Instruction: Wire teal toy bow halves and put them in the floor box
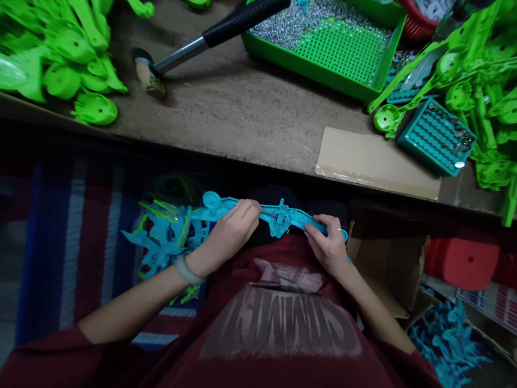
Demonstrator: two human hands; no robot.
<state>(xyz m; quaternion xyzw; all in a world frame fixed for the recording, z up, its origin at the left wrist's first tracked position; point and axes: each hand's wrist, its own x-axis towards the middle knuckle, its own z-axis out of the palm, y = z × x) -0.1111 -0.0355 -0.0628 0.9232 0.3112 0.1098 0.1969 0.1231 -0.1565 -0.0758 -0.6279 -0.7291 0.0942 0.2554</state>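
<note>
**Maroon shirt lay closest, a blue plastic part held beyond it**

The shirt, with large lettering across its chest, filled the lower middle. Beyond it, the blue plastic part stretched sideways over the person's lap, just below the edge of the table. The left hand bent over it left of its middle, fingers bunched together; whether they pinched the part itself or the thin wire along it, I could not tell. The right hand had thumb and fingers closed on the part near its right end. A pale band circled the left wrist.

Beside the left forearm lay a heap of blue and yellow-green pieces. On the table, a hammer reached with its handle over the rim of a green tray holding small metal pieces. Bright green parts were piled at both sides, and a flat cardboard piece lay next to a teal box.
</note>
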